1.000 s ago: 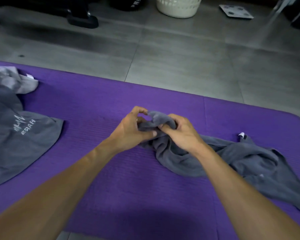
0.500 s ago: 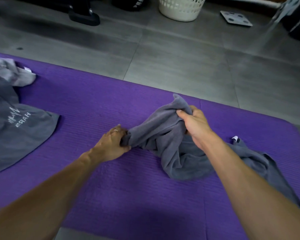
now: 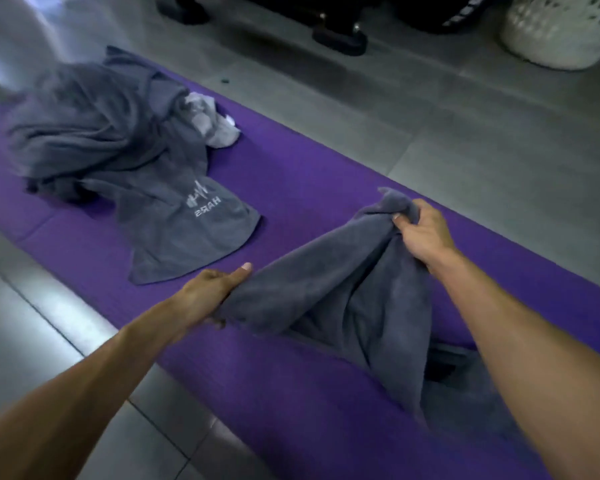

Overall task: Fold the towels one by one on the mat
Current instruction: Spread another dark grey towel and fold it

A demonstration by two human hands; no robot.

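A grey towel hangs stretched between my two hands above the purple mat. My left hand grips its near left corner, thumb on top. My right hand grips the far corner, bunched in the fingers. The towel's lower part droops onto the mat under my right forearm. A pile of grey towels lies on the mat at the far left, the front one printed with a white logo.
A small light grey cloth lies at the pile's far edge. Grey floor tiles surround the mat. A white laundry basket stands at the top right, with dark equipment feet beyond the mat.
My hands have spread apart, pulling the towel's edge taut and lifting it. The view has swung left, so the pile of towels now shows in full.
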